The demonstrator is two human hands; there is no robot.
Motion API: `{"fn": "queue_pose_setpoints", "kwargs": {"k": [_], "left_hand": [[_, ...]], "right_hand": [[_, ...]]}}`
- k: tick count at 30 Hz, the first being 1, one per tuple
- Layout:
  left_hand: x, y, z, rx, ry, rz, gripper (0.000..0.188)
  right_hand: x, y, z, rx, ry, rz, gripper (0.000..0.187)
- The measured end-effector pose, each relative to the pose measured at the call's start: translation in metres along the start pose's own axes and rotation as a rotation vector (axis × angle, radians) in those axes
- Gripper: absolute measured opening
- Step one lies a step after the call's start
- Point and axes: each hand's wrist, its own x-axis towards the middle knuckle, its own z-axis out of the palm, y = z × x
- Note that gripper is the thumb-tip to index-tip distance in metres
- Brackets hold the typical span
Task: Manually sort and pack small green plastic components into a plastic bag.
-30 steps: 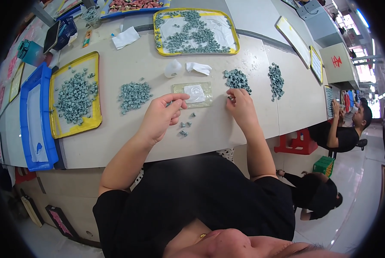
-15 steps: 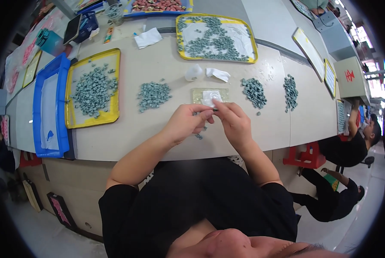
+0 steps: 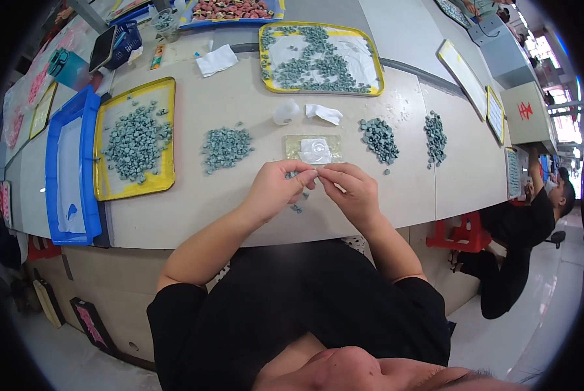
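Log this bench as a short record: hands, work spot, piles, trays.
Left hand: left hand, fingertips meeting the other hand's
Right hand: right hand, thumb and forefinger forward
Between fingertips: too small to tell
Work spot: greenish pad just beyond the hands, white sheet on it
Piles: grey-green pieces, one left pile and two right, the nearer right pile and outer right pile
Trays: left tray and far tray, both yellow-rimmed, holding similar pieces

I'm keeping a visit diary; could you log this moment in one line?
Left hand, right hand: fingertips close together; anything held: unclear; beyond: greenish pad; left: teal pile; right: two darker piles
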Motion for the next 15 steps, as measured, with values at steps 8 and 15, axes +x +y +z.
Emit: {"fn": "queue_pose_setpoints", "kwargs": {"k": [8, 15], "left_hand": [[0.002, -0.003, 0.001, -0.041, 0.008, 0.009, 0.021], [0.001, -0.004, -0.006, -0.115, 0.054, 0.078, 0.019]], "right_hand": [[0.008, 0.024, -0.01, -0.227, 0.023, -0.152, 0.026], [0.018, 0.024, -0.009, -0.382, -0.121, -0.293, 0.027]]}}
